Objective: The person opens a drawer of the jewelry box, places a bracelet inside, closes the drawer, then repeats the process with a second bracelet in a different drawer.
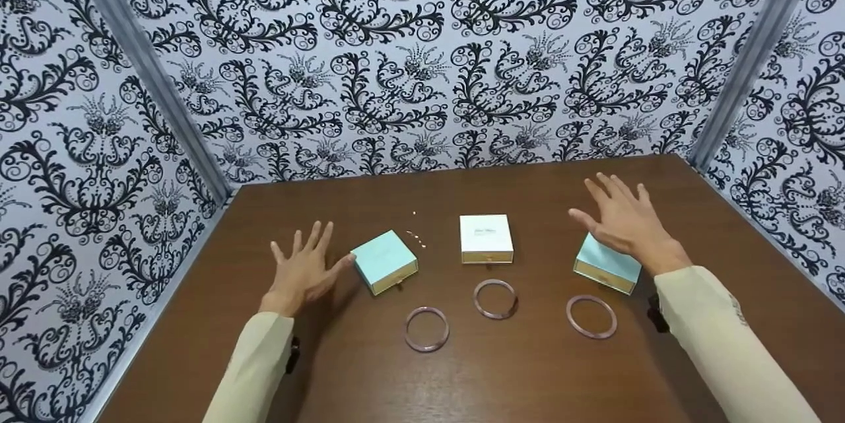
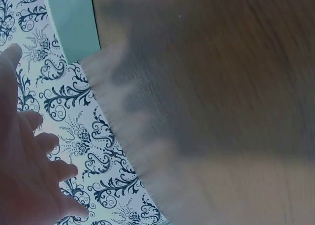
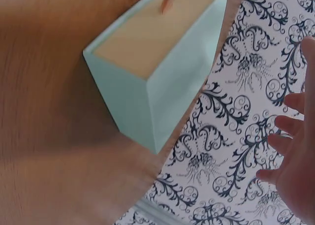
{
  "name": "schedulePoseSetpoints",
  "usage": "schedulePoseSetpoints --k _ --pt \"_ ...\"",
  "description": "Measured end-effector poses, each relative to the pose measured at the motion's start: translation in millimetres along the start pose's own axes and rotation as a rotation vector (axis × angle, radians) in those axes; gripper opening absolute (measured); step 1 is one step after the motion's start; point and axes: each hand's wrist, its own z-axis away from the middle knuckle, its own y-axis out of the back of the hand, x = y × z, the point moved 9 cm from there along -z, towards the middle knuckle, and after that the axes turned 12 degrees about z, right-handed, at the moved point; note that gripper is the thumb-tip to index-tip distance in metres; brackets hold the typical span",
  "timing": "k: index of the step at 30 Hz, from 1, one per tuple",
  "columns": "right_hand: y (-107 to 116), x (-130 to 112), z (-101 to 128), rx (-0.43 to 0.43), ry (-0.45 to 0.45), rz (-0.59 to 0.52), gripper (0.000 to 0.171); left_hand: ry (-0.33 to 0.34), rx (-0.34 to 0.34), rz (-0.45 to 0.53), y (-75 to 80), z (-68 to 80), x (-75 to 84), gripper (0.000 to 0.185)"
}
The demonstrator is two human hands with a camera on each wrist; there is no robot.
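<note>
Patterned walls surround the brown table (image 1: 502,377); my left hand (image 1: 305,272) and right hand (image 1: 626,220) hover spread wide, empty, beside the mint boxes (image 1: 385,261).

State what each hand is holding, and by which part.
Nothing is held. The left hand is spread open beside the left teal box; the right hand is open above the right teal box.
</note>
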Motion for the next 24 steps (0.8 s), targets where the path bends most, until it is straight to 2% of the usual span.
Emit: schedulePoseSetpoints --k 5,9,13,19,24 --pt "4 -11 2 0.086 0.031 0.001 0.077 -0.006 -0.013 0.023 -3.2 2.7 1.4 0.085" --pt "5 -22 2 0.144 0.055 -0.017 0.073 0.017 -0.017 0.058 -5.5 7.2 -0.3 0.086" --pt "3 -32 3 0.175 0.078 -0.022 0.071 0.037 -0.017 0.100 -8.0 10.4 -0.9 0.088" --pt "6 -46 6 0.217 0.096 -0.065 0.064 0.022 0.018 0.145 -9.5 11.2 4.9 0.089" --pt "8 -62 10 0.274 0.117 -0.112 0.056 0.051 0.020 0.204 -12.6 12.9 6.6 0.091"
